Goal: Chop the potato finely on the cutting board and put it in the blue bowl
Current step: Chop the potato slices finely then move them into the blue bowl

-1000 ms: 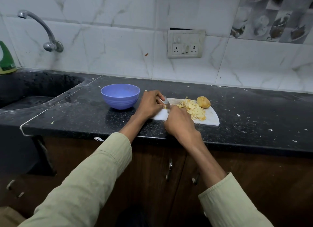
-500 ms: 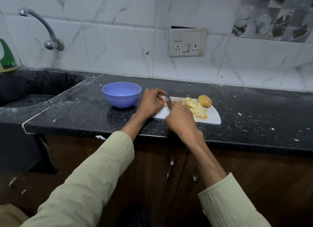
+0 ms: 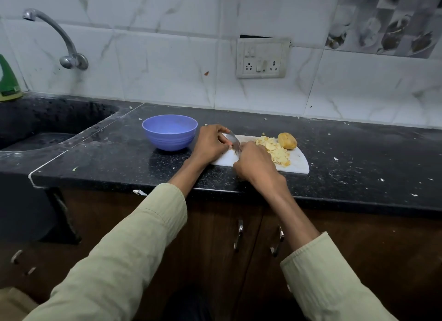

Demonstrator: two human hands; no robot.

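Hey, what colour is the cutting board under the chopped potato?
White, seen in the head view: the cutting board on the black speckled counter.

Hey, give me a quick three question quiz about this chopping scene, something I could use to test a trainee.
1. True or false: the blue bowl already holds chopped potato.
2. Which lies farthest right on the cutting board? A. knife B. chopped pile C. unpeeled potato piece
3. Fill in: the bowl stands between the board and the ____.

Key: 1 false, it looks empty. 2 C. 3 sink.
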